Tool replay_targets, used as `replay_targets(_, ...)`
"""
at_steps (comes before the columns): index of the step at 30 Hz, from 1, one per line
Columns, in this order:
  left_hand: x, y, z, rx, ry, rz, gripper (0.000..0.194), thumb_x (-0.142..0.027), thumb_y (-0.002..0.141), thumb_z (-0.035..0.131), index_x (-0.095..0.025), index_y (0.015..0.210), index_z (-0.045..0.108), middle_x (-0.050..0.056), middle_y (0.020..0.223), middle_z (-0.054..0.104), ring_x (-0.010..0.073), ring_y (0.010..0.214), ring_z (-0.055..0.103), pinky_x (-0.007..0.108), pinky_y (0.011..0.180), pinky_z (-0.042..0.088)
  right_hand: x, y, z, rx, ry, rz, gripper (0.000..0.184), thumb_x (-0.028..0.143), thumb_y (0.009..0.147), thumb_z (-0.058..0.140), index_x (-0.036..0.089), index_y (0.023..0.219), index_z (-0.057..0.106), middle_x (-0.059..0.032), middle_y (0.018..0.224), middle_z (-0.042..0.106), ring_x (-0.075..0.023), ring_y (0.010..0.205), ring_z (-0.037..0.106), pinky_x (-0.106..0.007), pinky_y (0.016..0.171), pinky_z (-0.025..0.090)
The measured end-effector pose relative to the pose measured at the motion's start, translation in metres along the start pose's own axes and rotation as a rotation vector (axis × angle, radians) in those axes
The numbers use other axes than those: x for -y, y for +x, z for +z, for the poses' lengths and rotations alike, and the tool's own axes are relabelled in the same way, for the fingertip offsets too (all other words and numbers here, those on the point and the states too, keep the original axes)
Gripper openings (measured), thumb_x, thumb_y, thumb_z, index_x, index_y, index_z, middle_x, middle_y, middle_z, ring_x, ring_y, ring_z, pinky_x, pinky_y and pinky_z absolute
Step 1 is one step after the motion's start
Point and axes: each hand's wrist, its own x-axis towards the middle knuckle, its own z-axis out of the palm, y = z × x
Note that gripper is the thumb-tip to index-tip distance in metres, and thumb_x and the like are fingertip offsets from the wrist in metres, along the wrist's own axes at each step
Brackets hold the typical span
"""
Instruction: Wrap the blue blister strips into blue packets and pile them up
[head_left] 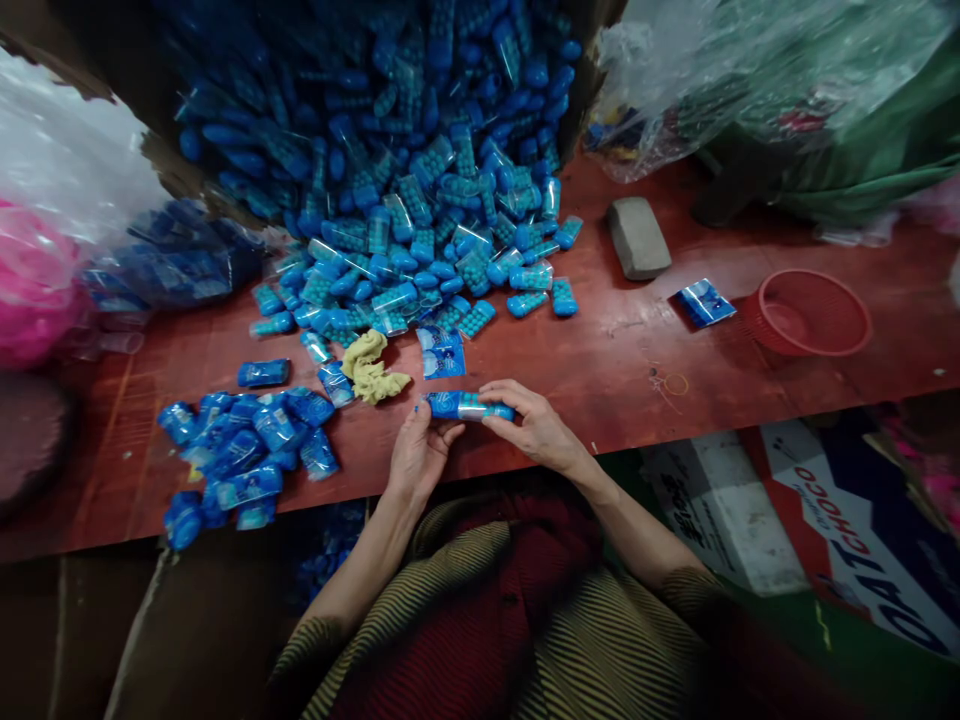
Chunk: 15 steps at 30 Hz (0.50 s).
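Observation:
Both hands grip one small clear tube of blue beads just above the near edge of the red-brown table. My left hand pinches its left end, which a blue label wraps. My right hand pinches the right end. A loose blue label lies just beyond the tube. Beside it sits a crumpled yellow cloth. A heap of labelled tubes lies to the left of my left hand.
A big pile of unlabelled blue tubes spills from a cardboard box at the back. A grey stone, another blue label and a red basket sit to the right. Plastic bags stand at both back corners.

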Motion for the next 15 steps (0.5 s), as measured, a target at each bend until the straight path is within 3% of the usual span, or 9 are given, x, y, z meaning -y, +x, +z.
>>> replay_targets(15,-0.0017,0.0026,0.0012,0.024,-0.003,-0.017,0.014,-0.027,0.076,0.068,-0.015,0.082,0.062,0.002,0.075,0.072,0.0154,0.062,0.068,0.024,0.054,0.057,-0.0058,0.0001,0.0021,-0.014,-0.026,-0.055,0.018,0.017,0.084,0.057,0.016,0.101,0.062,-0.0098,0.107,0.061,-0.0179,0.103,0.060,-0.036,0.093,0.048)
